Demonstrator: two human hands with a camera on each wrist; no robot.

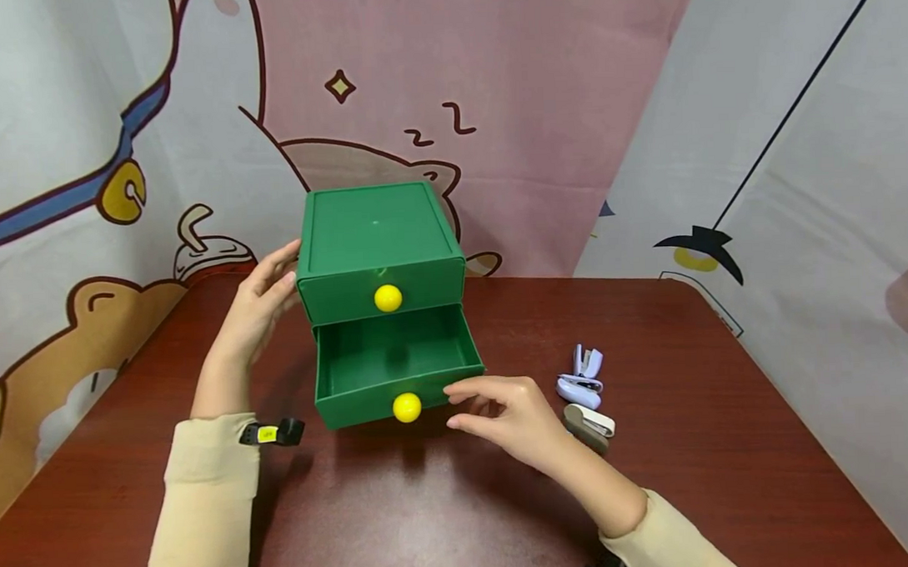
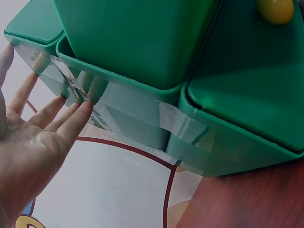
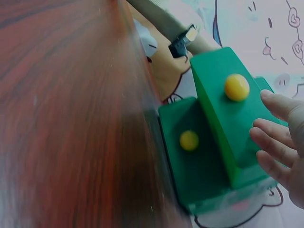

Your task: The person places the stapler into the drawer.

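I see plain cream on my sleeves (image 1: 210,501) at lower left and right, solid green on the drawer cabinet (image 1: 377,228) at centre, yellow on its knobs (image 1: 388,298), reddish-brown wood grain on the table (image 1: 715,458) below, and pink-and-white cartoon patterns on the upper cloth (image 1: 545,105).

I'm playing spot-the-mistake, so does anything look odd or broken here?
The middle drawer sticks out while the top drawer above it is shut, so the green cabinet looks uneven. I see no spill or damage.
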